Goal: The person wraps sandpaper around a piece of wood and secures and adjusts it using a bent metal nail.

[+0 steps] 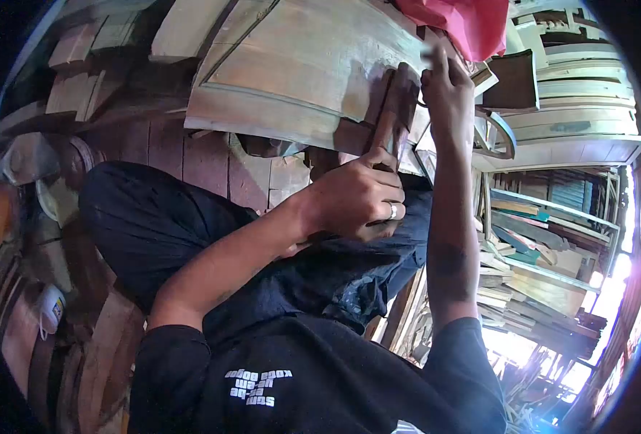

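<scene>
My left hand, with a ring on one finger, is closed around the lower end of a dark brown piece of wood. The wood slants up from the fist, its far end in front of a pale wooden panel. My right hand is raised at the upper right, close to the panel's edge and below a pink-red cloth or bag. Its fingers are bent, with a blurred greyish spot beside them; what they hold I cannot make out.
Stacked boards and a rack of pale wooden parts stand to the right. Wood blocks lie at the upper left. A white bottle-like container is at the lower left. My bent leg lies over the plank floor.
</scene>
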A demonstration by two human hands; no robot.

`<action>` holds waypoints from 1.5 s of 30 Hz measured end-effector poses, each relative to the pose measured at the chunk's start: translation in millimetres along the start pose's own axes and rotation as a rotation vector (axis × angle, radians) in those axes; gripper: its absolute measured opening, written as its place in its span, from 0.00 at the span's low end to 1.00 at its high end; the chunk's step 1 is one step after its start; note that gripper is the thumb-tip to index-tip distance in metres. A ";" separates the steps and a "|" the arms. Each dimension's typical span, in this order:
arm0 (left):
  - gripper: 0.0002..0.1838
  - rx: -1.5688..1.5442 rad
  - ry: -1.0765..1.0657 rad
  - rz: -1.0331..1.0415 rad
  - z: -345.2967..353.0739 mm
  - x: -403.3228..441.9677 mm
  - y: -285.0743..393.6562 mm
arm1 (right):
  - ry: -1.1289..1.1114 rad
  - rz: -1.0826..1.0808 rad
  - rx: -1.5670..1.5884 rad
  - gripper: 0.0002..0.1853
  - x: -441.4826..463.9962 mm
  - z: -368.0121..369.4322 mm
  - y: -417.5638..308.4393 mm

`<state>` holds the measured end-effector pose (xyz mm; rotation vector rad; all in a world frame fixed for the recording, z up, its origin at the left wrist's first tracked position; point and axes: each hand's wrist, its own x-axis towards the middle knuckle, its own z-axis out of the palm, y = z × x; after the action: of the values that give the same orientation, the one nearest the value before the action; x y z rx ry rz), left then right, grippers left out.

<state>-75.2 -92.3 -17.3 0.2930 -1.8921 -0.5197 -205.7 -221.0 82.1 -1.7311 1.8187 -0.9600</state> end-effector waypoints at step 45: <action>0.18 -0.247 -0.004 -0.032 -73.9 21.0 41.5 | -0.303 -0.461 -0.213 0.06 -61.1 -52.0 -4.9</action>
<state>-12.6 -81.1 42.6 0.1597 -1.8065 -0.7684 -233.8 -151.5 111.4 -2.3470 1.3961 -0.6287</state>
